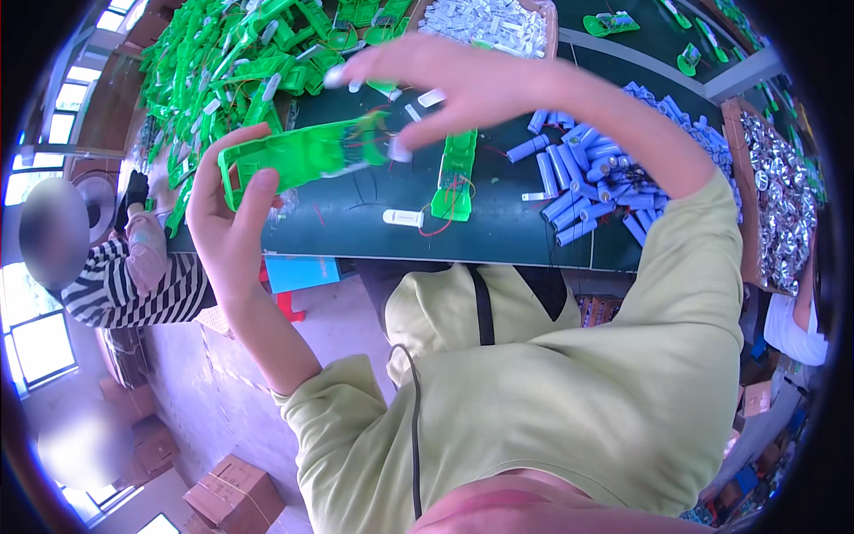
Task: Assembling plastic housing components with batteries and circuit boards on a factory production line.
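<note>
My left hand (227, 214) grips a green plastic housing (298, 158) by its left end, tilted above the bench, its hollow side showing. Thin wires and a small dark part sit at the housing's right end. Over that end is my right hand (463, 84), blurred by motion, its thumb and forefinger spread wide and white coverings on their tips. I see nothing held in it. A second green housing (455, 182) with a circuit board and red wire lies on the bench to the right. Beside it rests a small white oblong piece (403, 218).
Green housings (222, 76) are heaped at the far left. A box (552, 40) of small white parts stands at the back. Blue cylindrical cells (578, 173) pile up on the right, next to a carton (747, 254) of shiny metal pieces. Another person in a striped top (133, 289) is at left.
</note>
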### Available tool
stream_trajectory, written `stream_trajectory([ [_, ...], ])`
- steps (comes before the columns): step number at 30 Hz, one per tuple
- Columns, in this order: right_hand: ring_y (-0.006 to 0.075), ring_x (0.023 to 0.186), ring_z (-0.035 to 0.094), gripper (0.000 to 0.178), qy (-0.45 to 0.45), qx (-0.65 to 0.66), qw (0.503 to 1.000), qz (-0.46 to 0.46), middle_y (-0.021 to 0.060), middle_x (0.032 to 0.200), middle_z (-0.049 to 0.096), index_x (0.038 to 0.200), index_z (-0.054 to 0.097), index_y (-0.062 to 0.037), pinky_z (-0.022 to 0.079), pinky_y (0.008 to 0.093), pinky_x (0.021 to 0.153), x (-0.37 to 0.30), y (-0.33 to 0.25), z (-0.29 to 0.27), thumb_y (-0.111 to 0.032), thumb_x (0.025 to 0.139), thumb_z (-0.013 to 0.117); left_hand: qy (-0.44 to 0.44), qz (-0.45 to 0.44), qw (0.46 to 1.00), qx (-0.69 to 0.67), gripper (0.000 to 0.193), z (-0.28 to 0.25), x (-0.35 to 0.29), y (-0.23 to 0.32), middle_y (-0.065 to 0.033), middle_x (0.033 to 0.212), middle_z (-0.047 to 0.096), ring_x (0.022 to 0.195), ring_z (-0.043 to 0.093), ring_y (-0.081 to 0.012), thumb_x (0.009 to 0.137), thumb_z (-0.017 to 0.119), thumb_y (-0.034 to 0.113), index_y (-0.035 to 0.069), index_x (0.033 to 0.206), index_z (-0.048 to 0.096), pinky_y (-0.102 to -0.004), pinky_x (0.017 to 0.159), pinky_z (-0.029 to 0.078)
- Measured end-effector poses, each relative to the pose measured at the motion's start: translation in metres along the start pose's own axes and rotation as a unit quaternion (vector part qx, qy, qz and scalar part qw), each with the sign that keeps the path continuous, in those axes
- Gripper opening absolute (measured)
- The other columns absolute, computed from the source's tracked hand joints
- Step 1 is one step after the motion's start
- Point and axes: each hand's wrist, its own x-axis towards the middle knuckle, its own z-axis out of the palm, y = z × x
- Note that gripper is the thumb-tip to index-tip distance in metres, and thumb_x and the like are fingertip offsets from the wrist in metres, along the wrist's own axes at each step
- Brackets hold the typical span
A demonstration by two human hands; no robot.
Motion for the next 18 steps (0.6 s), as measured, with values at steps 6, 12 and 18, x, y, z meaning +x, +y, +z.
stream_trajectory([
  [6, 0.0177, 0.074, 0.059, 0.050, -0.124, 0.345, 0.908, 0.203, 0.0109, 0.086, 0.063, 0.102, 0.058, -0.0007, 0.045, 0.0308, 0.065, 0.017, -0.088, 0.017, -0.044, 0.079, 0.064, -0.048, 0.086, 0.954, -0.284, 0.085, 0.005, -0.034, -0.009, -0.0192, 0.123, 0.050, 0.107, 0.054, -0.0257, 0.073, 0.070, 0.050, -0.004, 0.130, 0.039, -0.0359, 0.083, 0.048],
  [12, 0.0113, 0.083, 0.057, 0.044, -0.075, 0.458, 0.857, 0.223, 0.0054, 0.089, 0.062, 0.102, 0.060, 0.0001, 0.044, 0.0261, 0.072, -0.006, -0.116, 0.029, -0.039, 0.082, 0.064, -0.106, 0.018, 0.923, -0.370, 0.092, 0.026, -0.058, -0.006, -0.0210, 0.127, 0.045, 0.114, 0.050, -0.0283, 0.070, 0.079, 0.026, -0.001, 0.138, 0.024, -0.0395, 0.090, 0.046],
  [18, 0.0197, 0.097, 0.059, 0.018, -0.045, 0.561, 0.793, 0.234, 0.0136, 0.102, 0.062, 0.102, 0.058, -0.0019, 0.043, 0.0337, 0.091, -0.055, -0.138, 0.047, -0.013, 0.088, 0.056, -0.066, 0.057, 0.917, -0.388, 0.087, 0.022, -0.052, -0.013, -0.0169, 0.121, 0.049, 0.108, 0.053, -0.0274, 0.073, 0.076, 0.025, -0.001, 0.138, 0.025, -0.0388, 0.087, 0.047],
])
